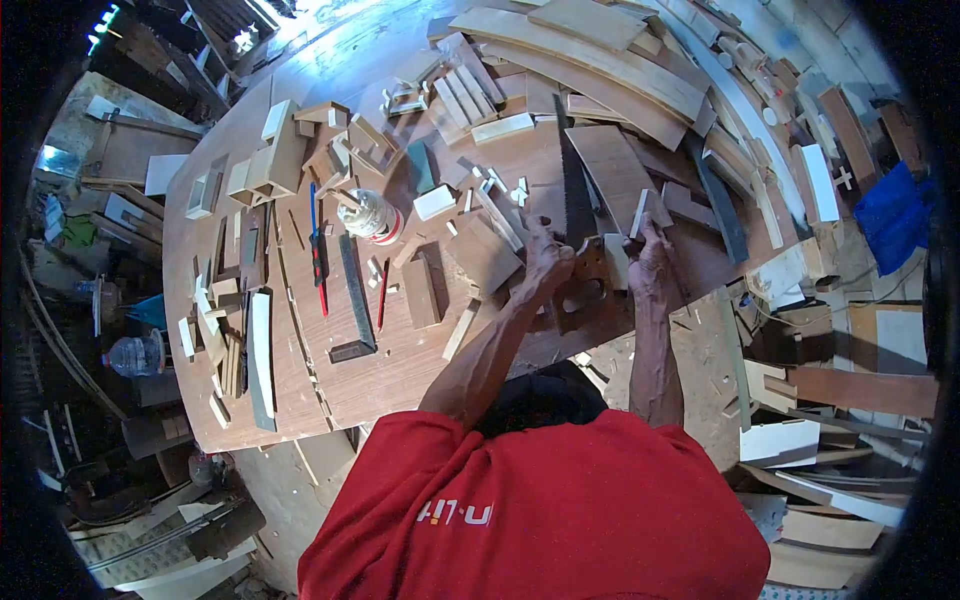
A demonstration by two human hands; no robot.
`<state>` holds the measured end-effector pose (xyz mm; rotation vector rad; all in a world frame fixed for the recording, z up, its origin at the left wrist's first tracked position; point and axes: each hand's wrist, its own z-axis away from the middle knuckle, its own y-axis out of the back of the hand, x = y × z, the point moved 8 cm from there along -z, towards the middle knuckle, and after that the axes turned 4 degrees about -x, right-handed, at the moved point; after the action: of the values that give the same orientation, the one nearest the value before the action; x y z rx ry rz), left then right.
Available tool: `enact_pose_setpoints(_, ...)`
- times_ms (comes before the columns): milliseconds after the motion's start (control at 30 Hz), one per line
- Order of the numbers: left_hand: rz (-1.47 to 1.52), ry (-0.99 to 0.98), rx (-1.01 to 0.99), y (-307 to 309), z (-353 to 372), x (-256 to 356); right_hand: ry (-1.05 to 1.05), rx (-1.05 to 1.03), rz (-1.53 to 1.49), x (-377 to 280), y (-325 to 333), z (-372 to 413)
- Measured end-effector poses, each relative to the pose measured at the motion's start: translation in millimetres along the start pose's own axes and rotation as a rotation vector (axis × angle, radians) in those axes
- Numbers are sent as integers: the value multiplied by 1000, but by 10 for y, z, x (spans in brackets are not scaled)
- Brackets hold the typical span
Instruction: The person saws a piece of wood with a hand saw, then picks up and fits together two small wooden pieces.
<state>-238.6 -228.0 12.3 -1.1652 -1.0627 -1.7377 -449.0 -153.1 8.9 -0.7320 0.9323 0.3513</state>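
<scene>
My right hand (652, 250) pinches a small pale wood strip (638, 213), held tilted over the table. To its left, my left hand (548, 255) is closed with its fingertips turned in; whatever it holds, if anything, is too small to make out. A hand saw lies between and beyond my hands, its dark blade (572, 185) pointing away and its brown wooden handle (583, 285) close to the near table edge. A flat square wooden piece (485, 255) lies left of my left hand. Small white offcuts (519, 192) are just beyond it.
The wooden table (300, 365) carries a clear plastic jar (372, 218), a try square (350, 300), a red pencil (383, 295) and small wooden box frames (268, 168). Long boards (590, 60) are stacked at the far right. Scrap wood (830, 480) piles beside the table.
</scene>
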Motion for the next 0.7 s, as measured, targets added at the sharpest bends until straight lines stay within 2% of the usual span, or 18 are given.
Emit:
enact_pose_setpoints(67, 17, 50, -6, -16, -28, -56, 27, 91, 125, -37, 17, 26)
enact_pose_setpoints(167, -26, -35, 7, -22, 0, 15, 59, 36, 176, -125, -34, 88)
enact_pose_setpoints(267, 80, -135, 63, 34, 121, 124, 55, 42, 135, -132, -48, 163)
enact_pose_setpoints(433, 73, 19, 178, 254, 189, 51, 54, 52, 115, -103, -118, 247)
enact_pose_setpoints(567, 20, -65, 173, 277, 76, 15, 54, 74, 188, -2, -77, 126)
enact_pose_setpoints(633, -78, 98, 107, 274, 60, 15, 49, -4, 237, 81, 16, -22)
enact_pose_setpoints(667, -77, 100, 113, 310, 185, -534, 46, -75, 283, 119, -4, -53)
enact_pose_setpoints(700, -41, 39, 45, 187, -26, -956, 43, -81, 285, 81, -63, 0)
